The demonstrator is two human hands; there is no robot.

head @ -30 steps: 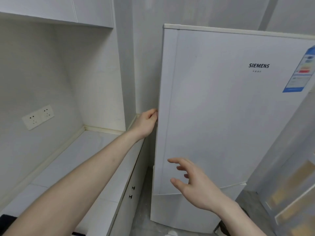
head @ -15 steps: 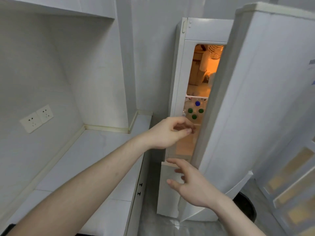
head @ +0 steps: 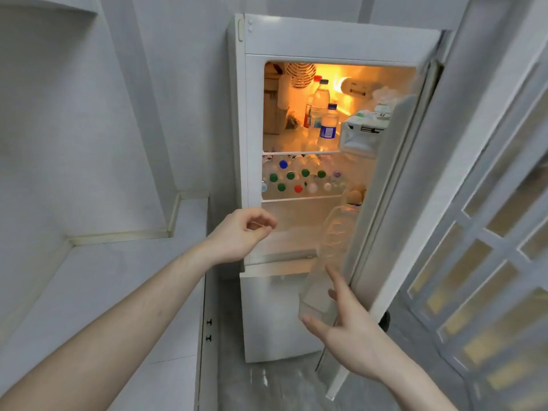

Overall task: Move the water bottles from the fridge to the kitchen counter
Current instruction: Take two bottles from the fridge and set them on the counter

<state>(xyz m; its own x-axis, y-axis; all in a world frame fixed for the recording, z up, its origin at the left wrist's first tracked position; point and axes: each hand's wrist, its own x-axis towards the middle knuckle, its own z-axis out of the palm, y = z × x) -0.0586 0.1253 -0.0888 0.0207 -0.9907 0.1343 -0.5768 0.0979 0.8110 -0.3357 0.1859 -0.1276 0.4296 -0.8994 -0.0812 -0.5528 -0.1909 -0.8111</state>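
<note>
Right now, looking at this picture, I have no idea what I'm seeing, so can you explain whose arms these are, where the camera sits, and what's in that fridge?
There is no machine here. The camera sits on a person's head, looking forward and down, so the two bare arms are that person's own.

The left hand hovers before the open white fridge, fingers loosely curled, holding nothing. The right hand is spread open beside the clear plastic door shelf, also holding nothing.

On the lit upper shelf stand clear water bottles with blue caps. Below lies a row of bottles seen cap-first, with green, blue, red and white caps.

On the left is the pale grey kitchen counter, where the bottles should go. None is on the visible part yet.
</note>
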